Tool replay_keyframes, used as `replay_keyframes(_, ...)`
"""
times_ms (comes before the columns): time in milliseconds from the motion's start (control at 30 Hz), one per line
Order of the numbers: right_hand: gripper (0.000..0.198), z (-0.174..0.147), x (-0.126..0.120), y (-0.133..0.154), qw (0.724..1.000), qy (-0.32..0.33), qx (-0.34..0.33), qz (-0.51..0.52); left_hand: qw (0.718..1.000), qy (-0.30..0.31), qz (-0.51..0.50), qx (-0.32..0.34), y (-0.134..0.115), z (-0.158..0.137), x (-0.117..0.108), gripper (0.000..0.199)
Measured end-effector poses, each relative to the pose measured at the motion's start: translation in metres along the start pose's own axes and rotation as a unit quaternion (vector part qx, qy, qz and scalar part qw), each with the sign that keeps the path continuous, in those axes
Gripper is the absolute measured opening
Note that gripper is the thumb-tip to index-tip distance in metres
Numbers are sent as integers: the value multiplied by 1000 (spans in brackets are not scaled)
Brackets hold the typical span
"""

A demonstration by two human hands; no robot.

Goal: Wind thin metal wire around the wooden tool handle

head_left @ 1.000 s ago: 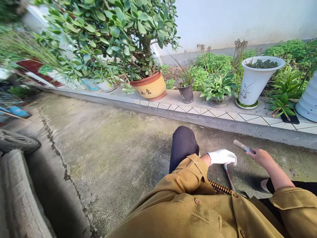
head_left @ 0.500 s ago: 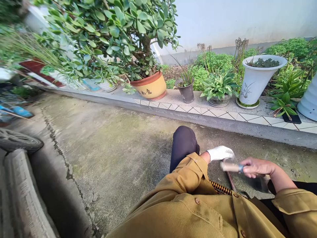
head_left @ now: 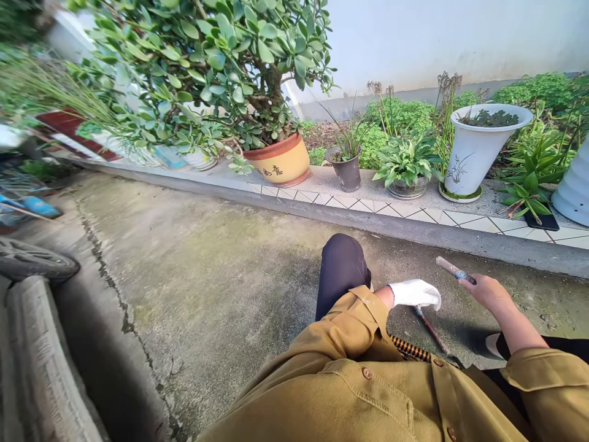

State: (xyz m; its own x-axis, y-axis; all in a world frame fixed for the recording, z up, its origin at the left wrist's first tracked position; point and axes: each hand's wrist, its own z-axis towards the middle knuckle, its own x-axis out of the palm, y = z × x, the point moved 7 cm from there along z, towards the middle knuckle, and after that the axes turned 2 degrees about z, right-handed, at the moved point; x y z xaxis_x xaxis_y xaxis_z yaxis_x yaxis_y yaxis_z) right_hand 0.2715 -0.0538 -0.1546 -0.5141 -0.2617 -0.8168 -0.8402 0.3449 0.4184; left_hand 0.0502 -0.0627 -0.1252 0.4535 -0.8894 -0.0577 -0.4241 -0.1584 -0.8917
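My left hand point(head_left: 416, 294), in a white glove, is low in front of my knee, fingers curled down and closed. A thin reddish-brown rod point(head_left: 431, 329) runs from under the glove toward my body, its lower end near a dark piece; the grip itself is hidden under the glove. My bare right hand point(head_left: 492, 293) is closed around a pale wooden stick point(head_left: 448, 266) with a grey-blue wrapping near the fingers. The stick's free end points up and left, above the glove and apart from it. What lies inside the right fist is hidden.
A raised tiled ledge point(head_left: 414, 214) crosses ahead, bearing a yellow pot point(head_left: 280, 164), a small dark pot point(head_left: 346, 174), a white tall planter point(head_left: 476, 153) and a dark phone-like slab point(head_left: 543, 220). Cracked concrete floor point(head_left: 207, 258) lies left. A wheel point(head_left: 37, 258) stands at the far left.
My right hand has swung the stick up and away from the glove, its end now tilted upward. My left hand has shifted slightly right and down, and the rod lies at a more slanted angle.
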Motion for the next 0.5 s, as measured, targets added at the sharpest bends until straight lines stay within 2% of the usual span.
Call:
replay_keyframes(100,39,0,21,5,995,63,-21,-77,1000,3,9,6,-3,-4,1,13)
replay_keyframes(233,27,-16,53,15,978,194,-48,-54,1000,1,13,14,0,9,-1,14)
replay_keyframes(300,32,-32,65,23,955,287,-69,-8,1000,-12,6,22,4,16,-6,16)
replay_keyframes(333,37,-43,68,29,935,344,-83,22,1000,-16,3,25,6,19,-9,16)
replay_keyframes(400,50,-65,65,44,882,446,-118,100,999,-20,1,34,11,23,-15,16)
replay_keyframes(433,54,-72,57,52,859,471,-137,146,999,-27,2,41,13,24,-19,15)
replay_keyframes(467,55,-75,45,59,849,465,-150,202,998,-41,4,49,14,25,-23,14)
replay_keyframes(500,54,-71,30,63,851,426,-159,263,997,-58,7,59,13,25,-26,14)
